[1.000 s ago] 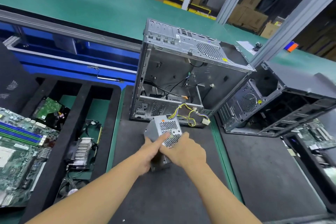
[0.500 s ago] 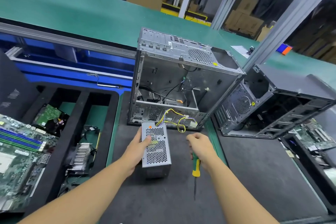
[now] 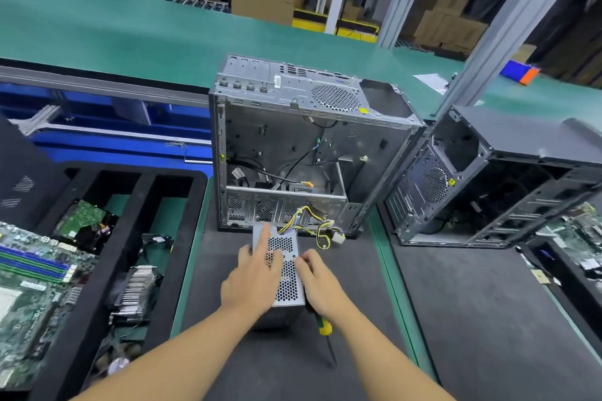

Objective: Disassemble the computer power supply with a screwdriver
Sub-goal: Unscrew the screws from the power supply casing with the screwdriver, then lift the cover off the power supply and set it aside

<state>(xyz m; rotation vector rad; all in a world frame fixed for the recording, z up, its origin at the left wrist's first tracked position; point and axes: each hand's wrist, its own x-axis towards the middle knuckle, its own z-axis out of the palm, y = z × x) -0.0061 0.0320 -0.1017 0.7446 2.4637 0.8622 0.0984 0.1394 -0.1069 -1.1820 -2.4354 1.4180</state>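
Left hand [image 3: 252, 280] lies flat, fingers straight, pressing on top of the power supply [image 3: 287, 286], lower middle of the frame. Right hand [image 3: 321, 280] curls round the screwdriver [image 3: 323, 327] at the power supply's right edge, shaft pointing down-frame. The open computer case [image 3: 293, 140] stands just above.

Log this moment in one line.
left hand flat on power supply | right hand holds screwdriver, fingertips at its edge | power supply on black mat
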